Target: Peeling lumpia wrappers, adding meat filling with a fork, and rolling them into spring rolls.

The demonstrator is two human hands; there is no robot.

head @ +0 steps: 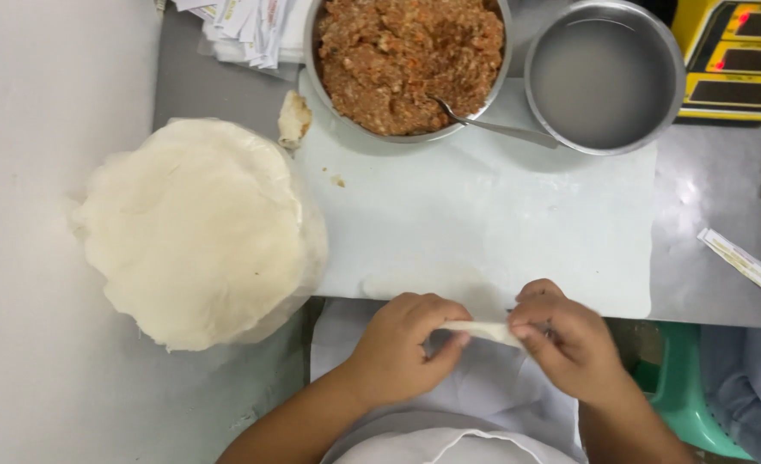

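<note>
- The person's left hand (402, 344) and right hand (565, 335) are meeting at the near edge of the table (724, 215), just above the lap, and both are holding one small rolled wrapper (488, 330) between them.
- The left grip is pinching the roll's left end, thumb and fingers curled and pressed together around it.
- The right grip is pinching the other end, its fingers (531, 326) folding over the pale wrapper so that only the middle stretch is showing.
- The roll is lying roughly level, tilting slightly down toward the right hand, hanging just off the near edge of the white cutting sheet (483, 215) rather than resting on it.
- A tall stack of round, thin wrappers (195, 232) is sitting to the left of the sheet, partly overlapping its left edge, with clear plastic under it.
- A metal bowl of minced filling (408, 60) is standing at the far side of the sheet, and a spoon (492, 125) is leaning in it with its handle pointing right.
- A second metal bowl holding cloudy liquid (604, 77) is sitting just beside the first, to its right.
- A small torn scrap of wrapper (293, 118) is lying near the filling bowl's left side.
- A yellow scale (737, 56) is standing at the far right corner, and a small paper packet (739, 258) is lying on the bare table to the right of the sheet.
- A green plastic stool (685, 395) is showing below the table at the right.
</note>
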